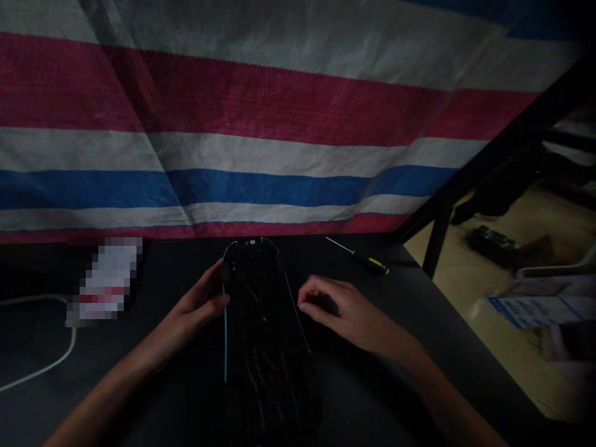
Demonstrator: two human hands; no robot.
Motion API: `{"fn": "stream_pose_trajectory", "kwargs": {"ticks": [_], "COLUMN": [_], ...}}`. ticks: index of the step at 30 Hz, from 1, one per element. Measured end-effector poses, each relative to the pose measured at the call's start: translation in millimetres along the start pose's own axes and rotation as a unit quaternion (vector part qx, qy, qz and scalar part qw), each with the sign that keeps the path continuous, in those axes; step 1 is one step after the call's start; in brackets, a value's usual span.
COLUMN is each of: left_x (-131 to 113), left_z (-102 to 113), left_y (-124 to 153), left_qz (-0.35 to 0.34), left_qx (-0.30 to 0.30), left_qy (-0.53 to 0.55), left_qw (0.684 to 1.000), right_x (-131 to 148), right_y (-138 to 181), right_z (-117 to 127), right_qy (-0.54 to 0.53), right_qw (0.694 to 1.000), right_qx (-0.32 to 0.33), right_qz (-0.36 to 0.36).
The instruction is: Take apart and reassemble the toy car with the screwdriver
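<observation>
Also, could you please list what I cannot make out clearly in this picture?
All in the head view:
Left hand: some fingers hidden behind the car.
Right hand: anything it pinches is too small to identify.
Car: finer details lost in darkness.
Cable: cut off by the left edge.
Pale item: covered by pixel blocks.
Clutter at right: blurred and dim.
</observation>
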State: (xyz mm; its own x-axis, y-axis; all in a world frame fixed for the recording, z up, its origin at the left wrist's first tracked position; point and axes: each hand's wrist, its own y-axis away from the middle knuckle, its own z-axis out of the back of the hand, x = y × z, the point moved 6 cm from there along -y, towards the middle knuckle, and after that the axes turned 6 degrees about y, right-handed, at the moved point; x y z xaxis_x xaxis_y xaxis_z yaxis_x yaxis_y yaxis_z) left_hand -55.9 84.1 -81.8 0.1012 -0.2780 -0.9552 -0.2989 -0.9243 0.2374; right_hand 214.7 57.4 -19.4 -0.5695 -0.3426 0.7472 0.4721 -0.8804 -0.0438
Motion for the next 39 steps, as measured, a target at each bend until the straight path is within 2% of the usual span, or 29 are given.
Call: {"fn": "stream_pose_trajectory", "kwargs": {"ticks": [5, 16, 22, 28, 39], "left_x": [1, -1, -2, -1, -3], "left_z": [0, -2, -3, -2, -4], "left_y": [-1, -2, -3, -2, -1], "left_qz": [-0.005, -0.013, -0.013, -0.007, -0.007], "left_qx": [0.009, 0.006, 0.011, 0.001, 0.012], "left_qy": [0.003, 0.012, 0.017, 0.012, 0.026], "left_qw": [1.0, 1.0, 1.0, 1.0, 1.0], "right_x": [6, 11, -1, -15, -20], "right_y": [0, -2, -5, -10, -11], "right_z": [-11, -11, -19, -33, -39], "right_qy": [-0.002, 0.007, -0.068, -0.186, -0.237], "right_qw": [1.0, 0.999, 0.997, 0.981, 0.97], "right_qx": [-0.008, -0.036, -0.018, -0.001, 0.002], "right_qz": [0.01, 0.011, -0.017, -0.047, -0.061]}}
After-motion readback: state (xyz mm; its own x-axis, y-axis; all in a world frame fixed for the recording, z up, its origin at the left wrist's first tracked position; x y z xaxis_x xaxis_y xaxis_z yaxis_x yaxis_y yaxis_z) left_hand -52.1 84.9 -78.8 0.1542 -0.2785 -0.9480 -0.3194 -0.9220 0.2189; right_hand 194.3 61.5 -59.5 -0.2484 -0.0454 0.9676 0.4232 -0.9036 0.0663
